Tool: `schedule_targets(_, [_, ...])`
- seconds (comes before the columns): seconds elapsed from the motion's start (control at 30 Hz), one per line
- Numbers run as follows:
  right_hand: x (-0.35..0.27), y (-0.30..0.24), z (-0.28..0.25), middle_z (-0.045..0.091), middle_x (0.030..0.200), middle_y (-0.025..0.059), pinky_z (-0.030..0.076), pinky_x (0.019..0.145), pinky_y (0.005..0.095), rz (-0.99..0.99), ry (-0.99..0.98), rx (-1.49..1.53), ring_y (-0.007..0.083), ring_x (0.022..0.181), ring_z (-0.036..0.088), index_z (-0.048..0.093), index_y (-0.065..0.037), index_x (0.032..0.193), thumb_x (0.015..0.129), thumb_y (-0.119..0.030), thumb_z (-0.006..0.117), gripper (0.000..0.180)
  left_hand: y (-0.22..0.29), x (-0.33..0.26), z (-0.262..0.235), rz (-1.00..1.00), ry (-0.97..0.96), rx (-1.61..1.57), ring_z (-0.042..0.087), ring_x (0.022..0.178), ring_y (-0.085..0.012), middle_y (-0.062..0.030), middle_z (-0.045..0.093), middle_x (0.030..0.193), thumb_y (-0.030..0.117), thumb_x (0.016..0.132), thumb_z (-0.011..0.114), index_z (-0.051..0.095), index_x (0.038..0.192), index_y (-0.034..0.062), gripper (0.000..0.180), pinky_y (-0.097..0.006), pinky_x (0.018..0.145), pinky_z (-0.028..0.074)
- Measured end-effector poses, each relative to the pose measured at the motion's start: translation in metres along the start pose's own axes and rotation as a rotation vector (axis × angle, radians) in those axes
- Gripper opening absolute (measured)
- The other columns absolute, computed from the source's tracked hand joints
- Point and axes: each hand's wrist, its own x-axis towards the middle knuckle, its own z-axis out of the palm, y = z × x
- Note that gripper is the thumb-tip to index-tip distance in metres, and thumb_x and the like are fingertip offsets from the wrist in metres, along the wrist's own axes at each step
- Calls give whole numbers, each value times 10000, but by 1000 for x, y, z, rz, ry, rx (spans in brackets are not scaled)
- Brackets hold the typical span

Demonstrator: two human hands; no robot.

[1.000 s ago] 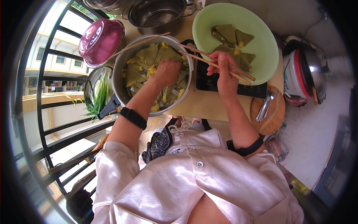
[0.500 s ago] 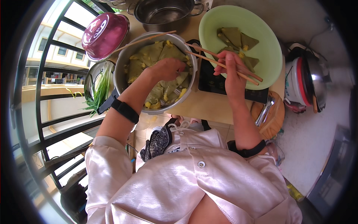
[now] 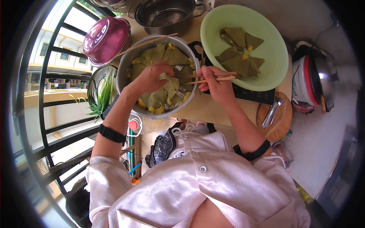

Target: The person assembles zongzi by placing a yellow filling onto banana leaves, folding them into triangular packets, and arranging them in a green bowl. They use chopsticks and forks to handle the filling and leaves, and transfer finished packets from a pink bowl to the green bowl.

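My right hand (image 3: 216, 84) is closed round a pair of wooden chopsticks (image 3: 224, 78), their tips reaching left over the large metal pot (image 3: 122, 72). Inside the pot lie several green leaf-wrapped dumplings (image 3: 156, 98) with yellow ties. My left hand (image 3: 153, 77) reaches into the pot with fingers curled on a paler leaf-wrapped dumpling (image 3: 171, 84); the fingertips are partly hidden. Between the dumplings show the prongs of a silver fork (image 3: 178, 68). A light green basin (image 3: 272, 57) at the right holds several more leaf-wrapped dumplings (image 3: 237, 62).
Another chopstick (image 3: 146, 45) rests across the pot's far rim. An upturned magenta bowl (image 3: 106, 40) and green stalks (image 3: 104, 91) are at the left. Behind stands an empty steel pot (image 3: 165, 17). A black cooktop (image 3: 254, 95) lies under the basin; a wooden basket (image 3: 279, 117) is nearby.
My right hand has moved left from beside the basin, bringing the chopstick tips over the pot. My left hand has shifted left and back within the pot, its fingers now at a paler dumpling.
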Motion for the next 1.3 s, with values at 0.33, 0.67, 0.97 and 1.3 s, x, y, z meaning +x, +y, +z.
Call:
schedule_targets(0.33, [2,12,-2,525,662,39,466,493,190,71,-35,162,90,530,550,596,19,849,907,-285,440,347,-1,-37,12,-496,199,-104,621,695,-227,-114,628,872,55,737,574,583,1007,39,271,-302,657,484])
schedule_targets(0.67, [3,16,5,541,714,51,475,501,191,85,-64,170,88,548,557,595,24,893,905,-278,443,339,25,-41,69,-393,282,-75,356,1183,-382,-251,330,1303,142,802,532,316,1280,-18,548,-370,961,329])
schedule_targets(0.97, [-4,11,2,546,717,59,467,500,204,119,-27,258,103,558,551,594,39,885,908,-280,424,363,43,-31,85,-466,335,-90,269,1219,-434,-318,243,1318,220,818,519,281,1289,-50,593,-399,1001,265])
schedule_targets(1.3, [-16,-6,-10,558,726,76,453,492,225,112,82,354,137,556,552,591,43,888,899,-275,422,360,71,-20,72,-411,396,121,288,1211,-421,-292,300,1300,251,792,552,329,1269,-34,599,-432,1003,247])
